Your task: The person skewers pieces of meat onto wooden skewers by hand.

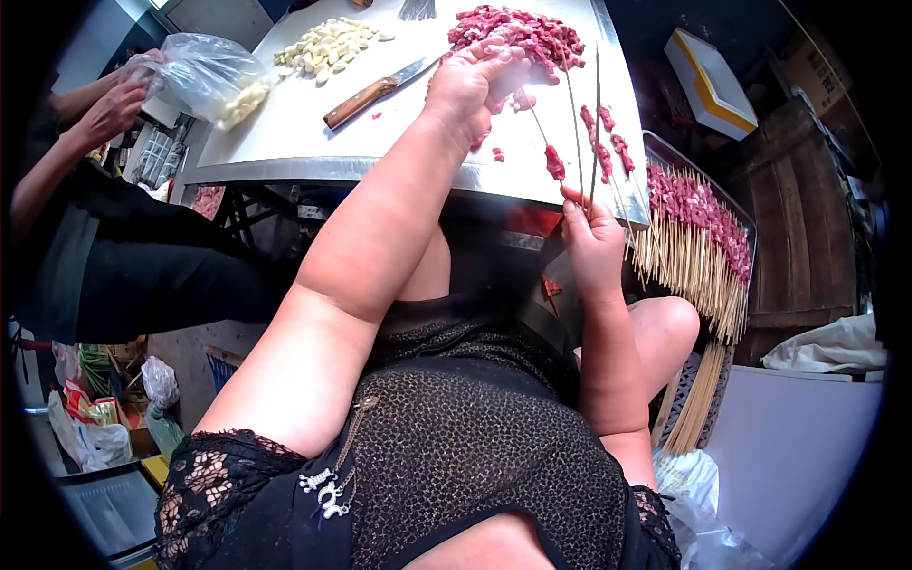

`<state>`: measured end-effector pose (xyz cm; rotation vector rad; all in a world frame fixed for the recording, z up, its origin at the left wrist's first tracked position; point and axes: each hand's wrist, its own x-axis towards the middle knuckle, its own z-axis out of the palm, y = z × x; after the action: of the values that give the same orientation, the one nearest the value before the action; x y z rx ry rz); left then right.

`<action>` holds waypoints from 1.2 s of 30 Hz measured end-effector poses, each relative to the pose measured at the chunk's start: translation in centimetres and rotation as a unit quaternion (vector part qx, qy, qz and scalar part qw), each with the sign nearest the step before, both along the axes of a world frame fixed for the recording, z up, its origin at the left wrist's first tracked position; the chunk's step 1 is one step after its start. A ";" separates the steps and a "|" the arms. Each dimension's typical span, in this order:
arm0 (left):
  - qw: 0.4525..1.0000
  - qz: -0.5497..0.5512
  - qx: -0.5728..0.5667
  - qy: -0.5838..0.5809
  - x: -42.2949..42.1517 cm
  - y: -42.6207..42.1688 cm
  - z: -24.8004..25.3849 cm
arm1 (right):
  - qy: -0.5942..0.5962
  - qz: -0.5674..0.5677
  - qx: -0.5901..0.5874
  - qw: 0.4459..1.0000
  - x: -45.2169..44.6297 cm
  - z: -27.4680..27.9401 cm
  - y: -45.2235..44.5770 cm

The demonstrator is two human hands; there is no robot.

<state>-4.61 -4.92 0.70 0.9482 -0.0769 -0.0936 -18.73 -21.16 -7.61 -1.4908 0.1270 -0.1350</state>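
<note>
My right hand grips a few thin wooden skewers at the table's near edge, fingers closed round their lower ends. A piece of red meat is threaded on one of them. My left hand reaches over the near side of a pile of raw meat pieces. Glare and blur smear its fingers, so whether they hold meat is unclear. Finished meat skewers lie on the table's right side. Left of my hand rests a knife with a wooden handle.
Pale, clove-like pieces are heaped on the white table. A tray of meat skewers stands at the right, above bare sticks. At left, another person's hands hold a clear plastic bag. A foam box sits beyond.
</note>
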 end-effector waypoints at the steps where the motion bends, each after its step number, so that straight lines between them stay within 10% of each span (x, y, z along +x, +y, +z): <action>1: 1.000 0.000 -0.014 0.004 0.0 -0.2 0.0 | -0.005 -0.005 0.000 1.000 0.1 0.0 0.1; 15: 0.995 -0.056 -0.070 0.031 -0.1 -1.4 -1.3 | -0.045 -0.018 0.039 0.998 0.5 0.7 0.7; 21: 0.959 -0.182 0.215 0.020 -0.4 -0.4 -1.4 | -0.076 -0.024 0.105 0.991 0.8 0.7 -0.5; 36: 0.997 -0.068 0.024 -0.001 -0.3 -0.2 0.1 | -0.025 -0.023 0.028 0.999 -1.1 0.9 0.0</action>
<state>-4.93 -5.08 0.79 0.9906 -0.1423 -0.2211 -19.86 -21.20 -6.67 -1.4274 0.1239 -0.2034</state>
